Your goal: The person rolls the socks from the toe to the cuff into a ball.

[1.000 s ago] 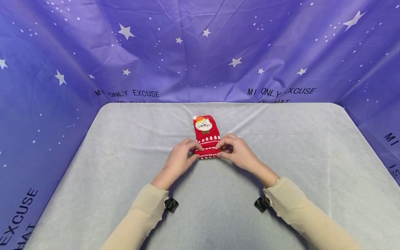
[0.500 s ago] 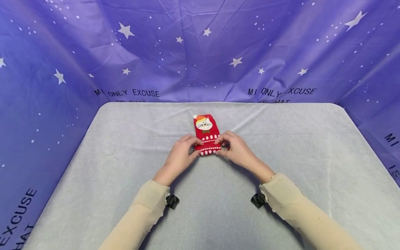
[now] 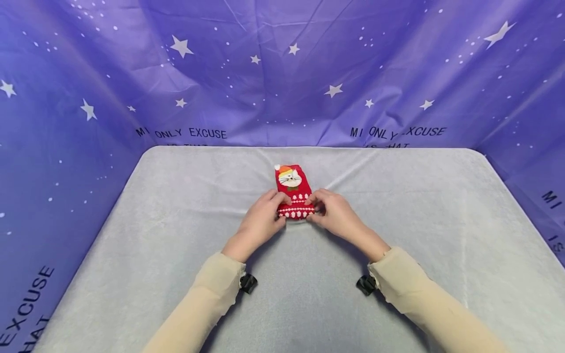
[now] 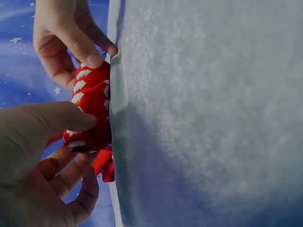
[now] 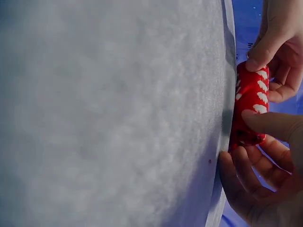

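Note:
A red knitted sock (image 3: 302,190) with a white cat face, an orange hat and white patterned bands lies on the grey cloth. Its near end is rolled up toward the cat face. My left hand (image 3: 263,215) pinches the left side of that roll, thumb on the near side and fingers on top. At the right side, my right hand (image 3: 339,215) pinches it likewise. Seen close up in the left wrist view, the rolled sock (image 4: 98,99) is a thick bundle between both thumbs. A loose red piece hangs out beside it there.
Grey plush cloth (image 3: 397,196) covers the table all around the sock. A purple curtain (image 3: 282,88) with white stars and lettering stands behind and at both sides. Black wrist mounts (image 3: 248,283) stick out from the beige sleeves.
The sock's near end has been rolled further away from me, so its plain band and lower stripes are turned under. Both hands have shifted slightly forward with the roll, still pinching it.

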### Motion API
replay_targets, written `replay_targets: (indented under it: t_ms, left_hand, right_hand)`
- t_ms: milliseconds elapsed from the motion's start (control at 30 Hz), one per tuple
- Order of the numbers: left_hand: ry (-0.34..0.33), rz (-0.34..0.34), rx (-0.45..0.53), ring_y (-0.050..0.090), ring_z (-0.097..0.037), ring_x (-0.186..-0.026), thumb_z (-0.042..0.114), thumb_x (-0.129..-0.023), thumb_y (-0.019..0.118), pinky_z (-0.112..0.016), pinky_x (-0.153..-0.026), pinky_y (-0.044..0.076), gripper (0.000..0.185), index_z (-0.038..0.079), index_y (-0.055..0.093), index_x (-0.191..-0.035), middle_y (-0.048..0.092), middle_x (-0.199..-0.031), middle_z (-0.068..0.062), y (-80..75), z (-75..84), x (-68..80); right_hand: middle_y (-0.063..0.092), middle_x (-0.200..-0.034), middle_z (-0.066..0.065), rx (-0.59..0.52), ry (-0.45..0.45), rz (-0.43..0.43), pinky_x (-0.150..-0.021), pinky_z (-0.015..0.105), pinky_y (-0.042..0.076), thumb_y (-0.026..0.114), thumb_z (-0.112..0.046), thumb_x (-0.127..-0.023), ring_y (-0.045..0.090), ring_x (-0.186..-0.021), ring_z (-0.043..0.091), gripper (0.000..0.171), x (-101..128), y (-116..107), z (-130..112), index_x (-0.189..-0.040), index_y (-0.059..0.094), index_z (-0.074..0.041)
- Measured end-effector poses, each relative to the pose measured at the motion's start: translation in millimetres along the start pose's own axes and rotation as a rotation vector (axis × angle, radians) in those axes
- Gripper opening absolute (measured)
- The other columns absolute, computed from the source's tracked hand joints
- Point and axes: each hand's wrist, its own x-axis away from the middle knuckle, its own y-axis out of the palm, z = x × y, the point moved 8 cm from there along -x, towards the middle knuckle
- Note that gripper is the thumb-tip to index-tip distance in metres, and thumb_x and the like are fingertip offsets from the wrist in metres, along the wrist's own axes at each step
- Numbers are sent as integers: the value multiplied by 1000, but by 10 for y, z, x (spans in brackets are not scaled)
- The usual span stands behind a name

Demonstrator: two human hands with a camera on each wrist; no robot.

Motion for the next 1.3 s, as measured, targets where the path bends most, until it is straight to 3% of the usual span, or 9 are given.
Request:
replay_targets:
  t_ms: [167, 367, 633, 867, 1000, 1067, 1300]
  left_hand:
    - [-32, 35, 103, 64, -20, -96, 6, -82, 77, -36, -86, 55, 33, 15, 66, -112, 68, -114, -4, -44, -14, 67]
    - [-36, 64, 227, 65, -19, -95, 4, -82, 76, -37, -88, 55, 28, 13, 68, -107, 72, -112, -4, -84, -26, 149]
    - [-87, 20, 422, 69, -15, -85, 4, -83, 76, -31, -77, 57, 23, 12, 70, -104, 75, -101, -5, -52, -89, 243]
    - [-150, 2, 468, 71, -13, -82, 7, -85, 76, -22, -71, 55, 16, 11, 72, -100, 76, -97, -6, 37, -172, 239]
    - [-154, 21, 469, 72, -15, -82, 7, -85, 75, -24, -71, 56, 15, 10, 72, -100, 76, -96, -7, 46, -183, 223]
    - [-133, 33, 442, 70, -16, -85, 8, -85, 75, -28, -74, 55, 16, 10, 72, -101, 75, -97, -7, 35, -166, 221]
    - [17, 49, 321, 62, -21, -112, 7, -85, 77, -41, -99, 50, 26, 13, 69, -109, 68, -116, -5, -4, -8, 197]
  right_hand:
    - [69, -96, 9, -67, 9, 0, -74, 32, 56, 79, -3, -79, 65, -82, 20, 24, 76, -24, 27, -101, 69, -4]
    - [70, -89, 8, -139, 33, -43, -72, 26, 55, 79, -5, -81, 63, -79, 16, 22, 156, -49, 14, -101, 70, -5]
    - [69, -86, 9, -239, 70, -168, -69, 22, 53, 74, -5, -84, 60, -76, 13, 20, 252, 5, 33, -103, 69, 0]
    - [67, -107, 13, -211, 32, -103, -81, 32, 58, 78, -5, -81, 64, -88, 18, 24, 249, 1, 15, -105, 72, -3]
    - [70, -108, 11, -196, 23, -69, -82, 36, 57, 78, -5, -82, 65, -90, 19, 25, 228, 4, 13, -106, 73, -7]
    - [72, -105, 10, -201, 30, -62, -81, 35, 56, 77, -5, -83, 66, -89, 19, 23, 215, 4, 19, -105, 73, -7]
    - [74, -100, 12, -203, 79, -63, -78, 29, 54, 75, -5, -85, 66, -86, 17, 20, 150, 13, 70, -105, 74, -5]
